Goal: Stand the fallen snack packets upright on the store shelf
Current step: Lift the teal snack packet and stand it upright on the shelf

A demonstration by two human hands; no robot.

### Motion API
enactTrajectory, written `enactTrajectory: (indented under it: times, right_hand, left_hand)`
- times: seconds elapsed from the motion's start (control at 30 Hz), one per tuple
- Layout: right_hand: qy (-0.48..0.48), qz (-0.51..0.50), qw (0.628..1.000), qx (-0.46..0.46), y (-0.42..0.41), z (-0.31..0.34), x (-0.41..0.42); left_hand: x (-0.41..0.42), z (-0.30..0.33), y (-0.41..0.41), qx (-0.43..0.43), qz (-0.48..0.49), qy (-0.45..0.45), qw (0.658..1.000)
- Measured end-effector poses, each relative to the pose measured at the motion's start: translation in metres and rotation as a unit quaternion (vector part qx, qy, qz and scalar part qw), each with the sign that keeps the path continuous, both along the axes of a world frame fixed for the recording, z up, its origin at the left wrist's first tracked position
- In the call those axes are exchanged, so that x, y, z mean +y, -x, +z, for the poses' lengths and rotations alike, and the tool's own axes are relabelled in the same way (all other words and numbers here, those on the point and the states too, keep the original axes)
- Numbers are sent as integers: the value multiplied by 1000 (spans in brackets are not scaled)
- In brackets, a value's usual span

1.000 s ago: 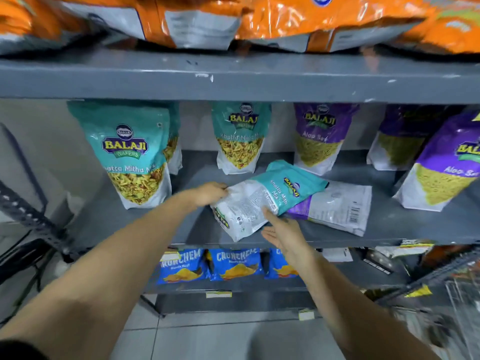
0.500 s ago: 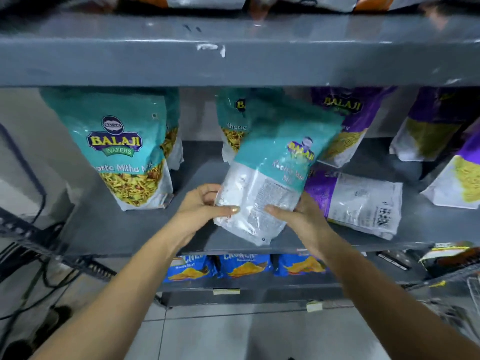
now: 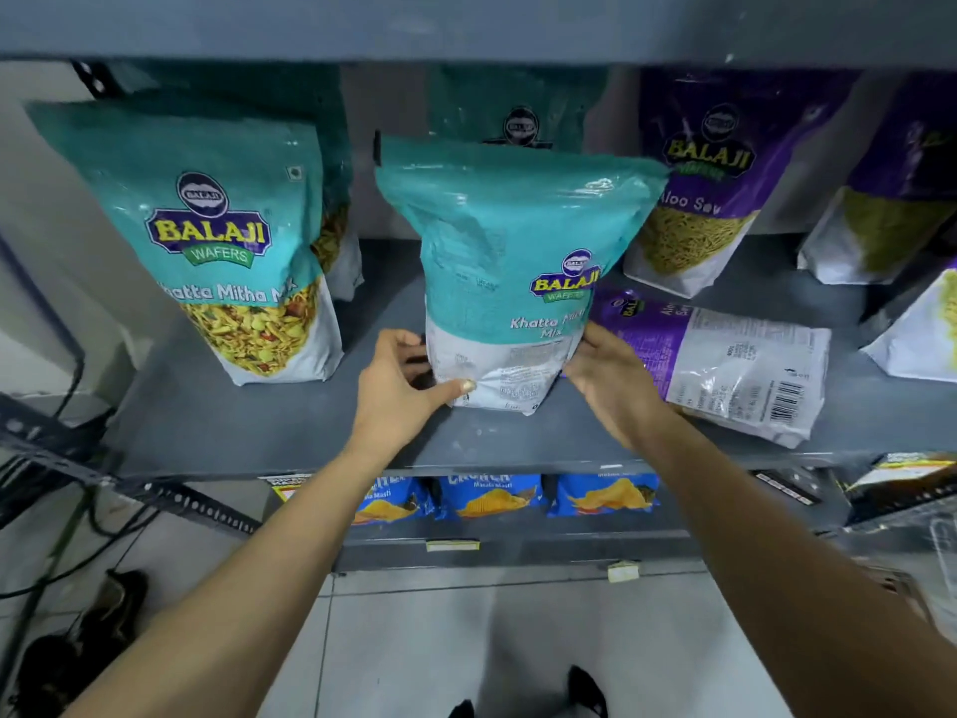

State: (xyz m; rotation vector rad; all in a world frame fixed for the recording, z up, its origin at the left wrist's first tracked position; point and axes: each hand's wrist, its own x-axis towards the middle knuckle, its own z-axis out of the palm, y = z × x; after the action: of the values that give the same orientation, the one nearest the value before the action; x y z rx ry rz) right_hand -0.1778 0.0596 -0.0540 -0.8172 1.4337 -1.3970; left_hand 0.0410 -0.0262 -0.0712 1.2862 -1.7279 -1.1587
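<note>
A teal Khatta Mitha Mix packet (image 3: 510, 261) stands upright on the grey shelf (image 3: 259, 427), its back side facing me. My left hand (image 3: 404, 391) grips its lower left edge and my right hand (image 3: 611, 380) holds its lower right edge. Right of it a purple Aloo Sev packet (image 3: 725, 360) lies flat on the shelf, barcode side up, partly behind my right hand.
Another teal packet (image 3: 228, 241) stands at the left, one more (image 3: 518, 111) behind the held one. Purple packets (image 3: 704, 189) stand at the back right. The upper shelf edge (image 3: 466, 23) hangs overhead. Blue chip packets (image 3: 492, 497) sit on the shelf below. Cables (image 3: 62, 510) lie at the lower left.
The teal packet went from lying on the purple one to tilted in both hands, and now stands upright on the shelf. The view moved closer.
</note>
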Motion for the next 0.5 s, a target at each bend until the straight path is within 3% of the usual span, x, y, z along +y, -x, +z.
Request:
enactTrajectory:
  times: [0.07,0.1,0.27,0.4,0.5]
  right_hand:
    - [0,-28,993,-117,2,-1,-1]
    - [-12,-50,990,-129,2,-1,-3]
    - [-76,-92,992,42,-5,-7,-17]
    - [-87,-68,988,111,-7,-8,-19]
    - [-102,-29,982,156,-5,-9,-17]
  left_hand:
    - [4,-1,-3,-25,31,28,999]
    - [6,-1,-4,-41,31,40,998]
    - [6,-4,-5,-58,-16,56,997]
    - [14,-4,-6,-27,-138,-2,990]
    - [19,-8,-2,17,-170,-32,985]
